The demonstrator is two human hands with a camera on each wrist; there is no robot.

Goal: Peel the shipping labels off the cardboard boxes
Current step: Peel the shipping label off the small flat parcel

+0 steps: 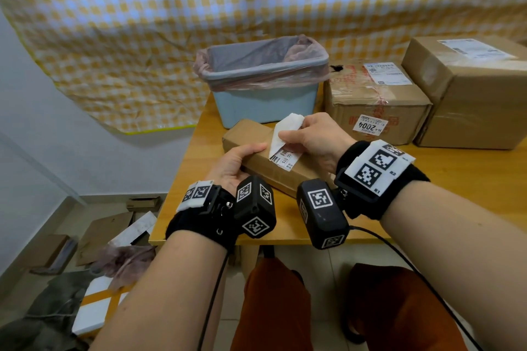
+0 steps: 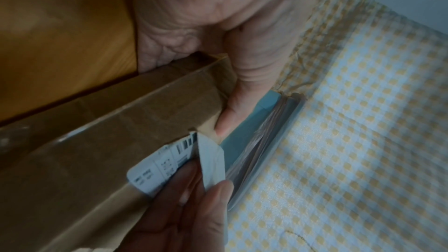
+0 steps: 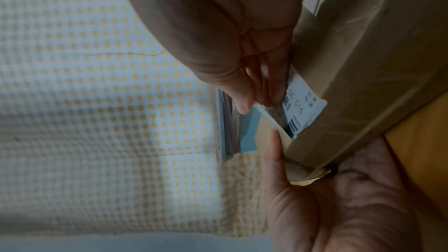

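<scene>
The label, mostly lifted, is being pinched by the right hand while the box is being gripped by the left hand; two boxes are still labelled.

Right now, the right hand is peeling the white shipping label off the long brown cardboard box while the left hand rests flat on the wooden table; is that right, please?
Not quite: the left hand is not on the wooden table; it grips the end of the long brown cardboard box, as the head view shows. The right hand does pinch the half-peeled white shipping label.
</scene>
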